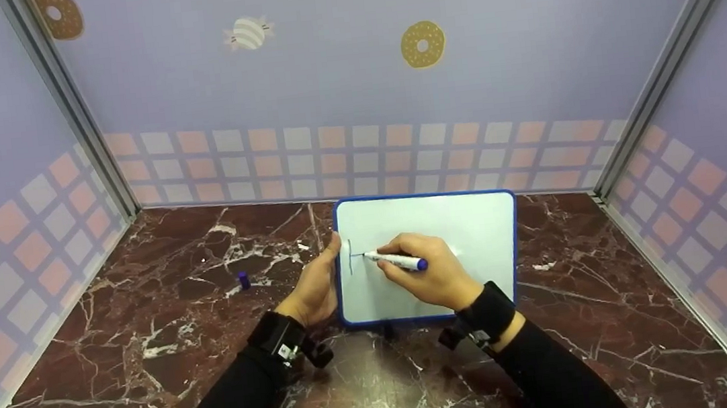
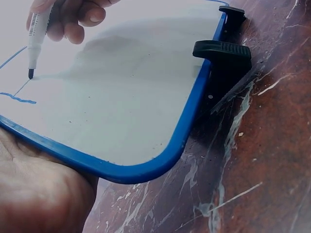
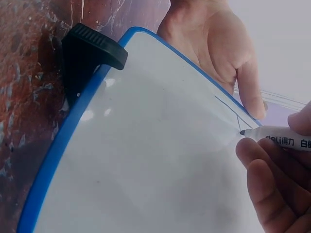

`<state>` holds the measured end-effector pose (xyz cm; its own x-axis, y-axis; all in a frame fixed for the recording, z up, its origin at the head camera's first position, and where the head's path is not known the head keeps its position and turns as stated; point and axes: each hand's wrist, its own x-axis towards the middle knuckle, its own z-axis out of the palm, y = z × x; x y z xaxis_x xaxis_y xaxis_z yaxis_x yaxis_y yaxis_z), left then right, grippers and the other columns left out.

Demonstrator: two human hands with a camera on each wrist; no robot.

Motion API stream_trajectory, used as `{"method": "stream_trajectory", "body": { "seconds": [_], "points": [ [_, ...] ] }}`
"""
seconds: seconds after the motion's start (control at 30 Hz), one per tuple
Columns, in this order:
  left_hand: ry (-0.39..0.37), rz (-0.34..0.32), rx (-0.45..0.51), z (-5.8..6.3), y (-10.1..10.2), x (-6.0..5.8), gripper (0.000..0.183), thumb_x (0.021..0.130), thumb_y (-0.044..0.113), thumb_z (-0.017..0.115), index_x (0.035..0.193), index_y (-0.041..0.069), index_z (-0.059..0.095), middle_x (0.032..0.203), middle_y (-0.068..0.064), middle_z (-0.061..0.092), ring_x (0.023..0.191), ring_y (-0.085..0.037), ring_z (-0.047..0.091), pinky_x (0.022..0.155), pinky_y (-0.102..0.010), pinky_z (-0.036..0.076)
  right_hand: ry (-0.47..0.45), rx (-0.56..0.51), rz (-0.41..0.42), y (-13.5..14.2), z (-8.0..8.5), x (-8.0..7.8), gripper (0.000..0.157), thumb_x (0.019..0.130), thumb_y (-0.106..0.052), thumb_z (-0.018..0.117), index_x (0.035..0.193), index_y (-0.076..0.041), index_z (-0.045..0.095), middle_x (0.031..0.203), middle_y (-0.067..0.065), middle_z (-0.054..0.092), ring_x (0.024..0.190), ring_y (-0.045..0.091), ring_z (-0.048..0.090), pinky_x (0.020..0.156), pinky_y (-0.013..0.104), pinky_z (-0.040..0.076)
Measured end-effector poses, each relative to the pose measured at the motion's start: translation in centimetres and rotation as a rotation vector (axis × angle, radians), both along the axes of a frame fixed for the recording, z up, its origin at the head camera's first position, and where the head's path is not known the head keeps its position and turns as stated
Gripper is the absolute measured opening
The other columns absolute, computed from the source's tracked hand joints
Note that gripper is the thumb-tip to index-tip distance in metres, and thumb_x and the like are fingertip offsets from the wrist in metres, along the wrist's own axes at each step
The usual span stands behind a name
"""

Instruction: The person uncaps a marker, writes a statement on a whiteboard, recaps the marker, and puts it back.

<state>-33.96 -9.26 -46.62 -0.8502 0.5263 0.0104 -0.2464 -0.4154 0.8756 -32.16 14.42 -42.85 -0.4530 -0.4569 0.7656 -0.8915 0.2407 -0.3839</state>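
Observation:
A whiteboard (image 1: pixel 476 246) with a blue frame stands tilted back on the table. My left hand (image 1: pixel 315 286) holds its left edge, thumb along the frame; the other fingers are hidden behind the board. My right hand (image 1: pixel 430 270) pinches a white marker (image 3: pixel 284 137) with a blue end. Its dark tip touches the board near the left side. Blue strokes (image 1: pixel 351 263) show there: a long upright line and a short line running from its middle to the tip.
A blue-purple marker cap (image 1: pixel 244 281) stands on the marbled table (image 1: pixel 205 369), left of the board. Black clip-like supports (image 2: pixel 223 52) grip the board's lower edge. Patterned wall panels (image 1: pixel 337 85) close off the back and both sides.

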Motion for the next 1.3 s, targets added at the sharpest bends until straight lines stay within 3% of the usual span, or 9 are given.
{"method": "stream_trajectory", "body": {
  "seconds": [0.67, 0.93, 1.3],
  "points": [
    [-0.002, 0.010, 0.018, -0.06, -0.13, 0.04, 0.064, 0.116, 0.066, 0.040, 0.143, 0.012, 0.059, 0.127, -0.013, 0.073, 0.119, -0.030, 0.071, 0.104, -0.051, 0.059, -0.011, -0.025, 0.037, 0.15, 0.32, -0.22, 0.016, 0.096, 0.004, 0.082, 0.111, -0.002, 0.081, 0.099, 0.011, 0.081, 0.074, 0.019, 0.068, 0.066, 0.025, 0.054],
    [-0.006, 0.007, 0.022, -0.03, 0.04, 0.02, 0.064, 0.116, 0.066, 0.038, 0.142, 0.012, 0.060, 0.128, -0.013, 0.073, 0.119, -0.030, 0.071, 0.102, -0.050, 0.060, 0.056, -0.042, -0.019, 0.23, 0.56, -0.32, 0.016, 0.096, 0.004, 0.083, 0.111, -0.003, 0.081, 0.095, 0.006, 0.079, 0.072, 0.018, 0.066, 0.062, 0.027, 0.052],
    [-0.006, 0.013, 0.013, -0.09, 0.00, 0.05, 0.065, 0.115, 0.068, 0.041, 0.143, 0.014, 0.063, 0.130, -0.013, 0.074, 0.120, -0.030, 0.071, 0.103, -0.050, 0.059, 0.069, -0.037, -0.062, 0.19, 0.32, -0.52, 0.015, 0.098, 0.001, 0.083, 0.113, 0.001, 0.079, 0.102, 0.008, 0.080, 0.075, 0.017, 0.066, 0.065, 0.025, 0.053]
  ]
}}
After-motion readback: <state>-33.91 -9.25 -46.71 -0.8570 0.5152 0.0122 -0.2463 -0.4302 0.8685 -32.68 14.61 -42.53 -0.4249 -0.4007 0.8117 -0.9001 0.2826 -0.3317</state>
